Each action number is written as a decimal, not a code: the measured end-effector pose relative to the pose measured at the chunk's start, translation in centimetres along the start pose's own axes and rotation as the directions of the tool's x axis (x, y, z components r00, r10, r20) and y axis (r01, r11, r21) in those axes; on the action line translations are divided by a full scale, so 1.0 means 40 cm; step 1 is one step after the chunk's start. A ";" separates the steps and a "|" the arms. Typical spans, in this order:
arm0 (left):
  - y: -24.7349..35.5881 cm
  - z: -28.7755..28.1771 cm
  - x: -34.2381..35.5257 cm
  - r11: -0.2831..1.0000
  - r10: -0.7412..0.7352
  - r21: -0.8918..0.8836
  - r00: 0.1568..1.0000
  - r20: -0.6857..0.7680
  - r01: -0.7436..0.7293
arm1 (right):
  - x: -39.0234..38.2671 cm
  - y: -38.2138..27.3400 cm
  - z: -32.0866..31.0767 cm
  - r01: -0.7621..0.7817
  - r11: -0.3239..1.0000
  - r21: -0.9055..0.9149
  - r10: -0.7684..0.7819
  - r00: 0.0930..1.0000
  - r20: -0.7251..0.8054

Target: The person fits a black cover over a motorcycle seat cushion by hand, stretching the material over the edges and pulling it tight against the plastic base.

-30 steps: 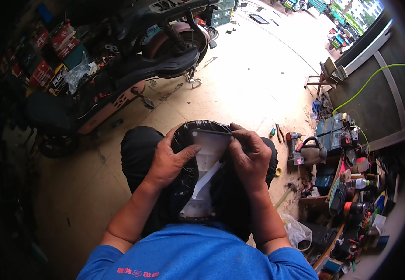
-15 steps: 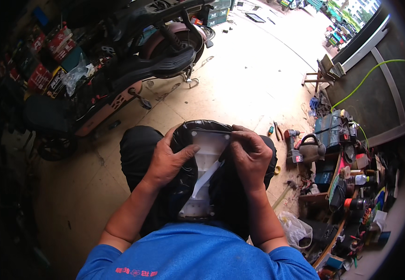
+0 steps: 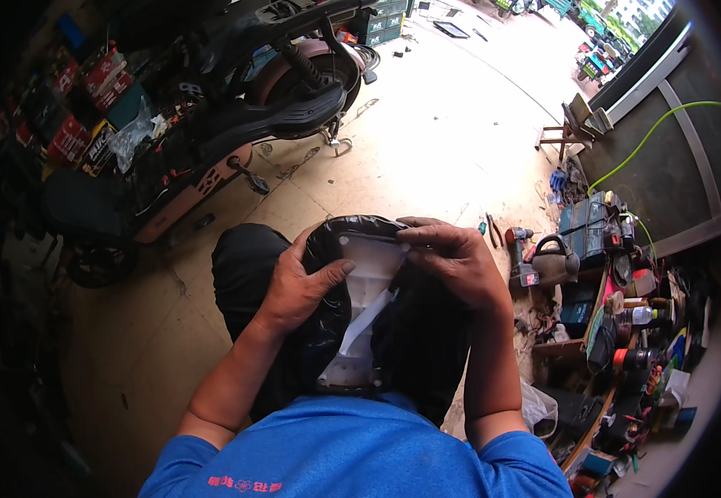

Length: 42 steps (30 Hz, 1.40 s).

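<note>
An upturned scooter seat lies in my lap, its whitish plastic base facing up. A glossy black cover wraps over its rim. Across the base runs a loose pale strip. My left hand is closed round the seat's left side, thumb over the rim onto the base. At the far right corner, my right hand pinches the cover's edge between thumb and fingers. Shadow and black trousers make the right side of the cover hard to make out.
An electric scooter stands at the left, beside boxes. On the floor to the right lie pliers, a cordless drill and a grey jug-like container. A cluttered shelf fills the right, below a green hose.
My right hand has shifted slightly left along the far rim and turned, its fingers now lying more level and its elbow swung outward. The left hand and the seat stay nearly still.
</note>
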<state>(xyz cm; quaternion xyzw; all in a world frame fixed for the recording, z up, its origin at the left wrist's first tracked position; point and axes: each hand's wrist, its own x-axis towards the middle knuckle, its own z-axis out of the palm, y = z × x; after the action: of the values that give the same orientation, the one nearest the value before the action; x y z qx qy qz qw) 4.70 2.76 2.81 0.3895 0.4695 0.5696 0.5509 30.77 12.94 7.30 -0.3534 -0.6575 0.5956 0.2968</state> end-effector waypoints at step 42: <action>0.102 0.025 0.156 0.703 -0.021 0.688 0.962 0.274 -0.180 | 0.060 0.076 0.024 -0.054 0.998 0.044 0.055 0.998 -0.012</action>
<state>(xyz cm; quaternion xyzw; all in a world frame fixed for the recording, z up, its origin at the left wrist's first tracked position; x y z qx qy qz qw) 4.01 9.27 6.55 0.6621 0.5576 0.3132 0.3908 28.97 14.48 4.09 -0.3684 -0.6324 0.6155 0.2925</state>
